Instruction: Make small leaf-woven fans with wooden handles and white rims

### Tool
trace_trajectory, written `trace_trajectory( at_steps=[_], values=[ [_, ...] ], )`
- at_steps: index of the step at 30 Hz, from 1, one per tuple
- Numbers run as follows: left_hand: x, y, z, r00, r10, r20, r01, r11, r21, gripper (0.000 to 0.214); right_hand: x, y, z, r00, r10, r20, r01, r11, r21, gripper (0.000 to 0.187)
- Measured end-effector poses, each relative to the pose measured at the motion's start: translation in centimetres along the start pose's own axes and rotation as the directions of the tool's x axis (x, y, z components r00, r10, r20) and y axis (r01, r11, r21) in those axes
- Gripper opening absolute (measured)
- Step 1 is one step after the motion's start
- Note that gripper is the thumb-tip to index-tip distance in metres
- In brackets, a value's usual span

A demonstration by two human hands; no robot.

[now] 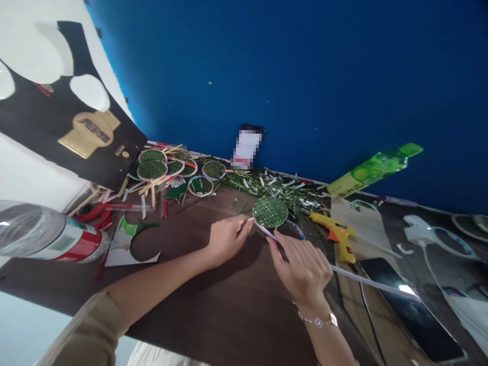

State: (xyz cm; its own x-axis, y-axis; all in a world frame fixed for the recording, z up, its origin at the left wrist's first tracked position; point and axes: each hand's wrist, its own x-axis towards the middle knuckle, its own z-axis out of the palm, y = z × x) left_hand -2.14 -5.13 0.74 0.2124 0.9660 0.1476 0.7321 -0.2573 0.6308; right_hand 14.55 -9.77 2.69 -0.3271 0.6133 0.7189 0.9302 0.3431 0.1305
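Note:
A round woven green disc is held up between my hands near the middle of the table. A thin, pale strip lies along its lower edge, passes through my right hand and trails off to the right over a phone. My left hand is closed, its fingertips pinching the disc's lower left edge where the strip meets it. My right hand is also closed, thumb and fingers on the strip just below the disc. Behind my right fingers, a ring is partly hidden.
A yellow glue gun and a dark phone lie on the right, near a green-capped bottle. Leaf scraps and several woven discs line the back. A large clear bottle lies left, beside cut card.

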Motion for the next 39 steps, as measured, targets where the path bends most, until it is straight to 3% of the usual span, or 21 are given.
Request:
trace_trajectory(
  at_steps=[7,23,39],
  values=[
    [0.3,-0.2,-0.1,0.999,-0.042,-0.033,0.042,0.999,0.003,0.042,-0.6,1.2,-0.5,0.999,0.029,-0.013,-0.029,0.999,0.022,0.010],
    [0.0,-0.1,-0.2,1.000,-0.001,0.032,0.002,1.000,-0.025,0.032,-0.5,1.4,-0.6,0.998,0.053,-0.030,-0.053,0.998,0.031,0.006],
    [0.0,-0.1,-0.1,1.000,-0.007,-0.010,0.006,0.999,-0.033,0.033,-0.5,1.3,-0.6,0.998,0.052,-0.046,-0.051,0.998,0.028,0.005]
  ],
)
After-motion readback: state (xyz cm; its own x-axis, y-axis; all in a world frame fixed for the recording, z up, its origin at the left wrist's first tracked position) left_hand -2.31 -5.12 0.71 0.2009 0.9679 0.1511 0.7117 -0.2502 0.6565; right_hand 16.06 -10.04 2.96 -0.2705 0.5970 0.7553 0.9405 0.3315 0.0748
